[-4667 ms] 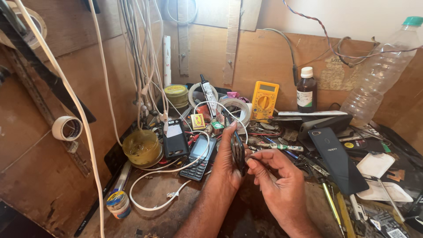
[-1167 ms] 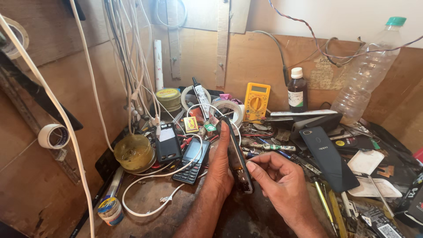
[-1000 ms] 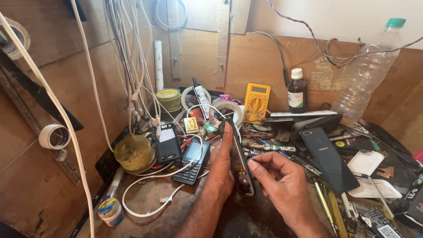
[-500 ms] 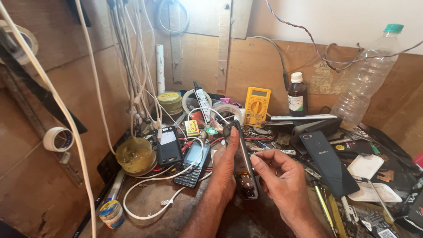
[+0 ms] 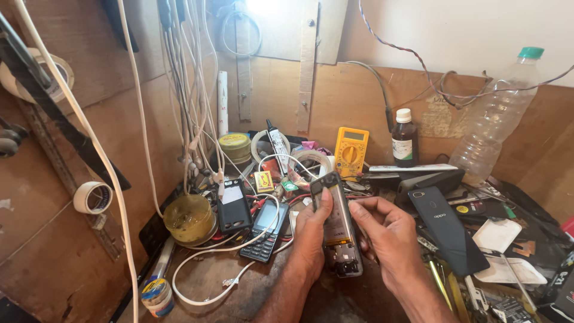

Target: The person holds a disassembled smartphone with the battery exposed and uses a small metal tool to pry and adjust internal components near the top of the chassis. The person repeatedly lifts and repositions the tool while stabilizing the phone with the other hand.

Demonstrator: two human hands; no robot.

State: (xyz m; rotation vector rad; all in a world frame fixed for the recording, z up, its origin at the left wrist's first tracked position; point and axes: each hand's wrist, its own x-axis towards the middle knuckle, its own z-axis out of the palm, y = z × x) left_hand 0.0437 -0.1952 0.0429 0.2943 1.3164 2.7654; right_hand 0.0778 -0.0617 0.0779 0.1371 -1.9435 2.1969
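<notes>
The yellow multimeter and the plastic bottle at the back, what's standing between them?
A small dark bottle with a white cap stands between the yellow multimeter and the clear plastic bottle, in the head view.

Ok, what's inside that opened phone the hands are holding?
The opened phone shows a long silvery metal panel and darker parts near its lower end. The left hand covers its left edge; finer parts are too small to tell.

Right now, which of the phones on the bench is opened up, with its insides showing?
The one held upright between both hands, the opened phone. The keypad phone and the dark smartphone lie closed on the bench.
</notes>
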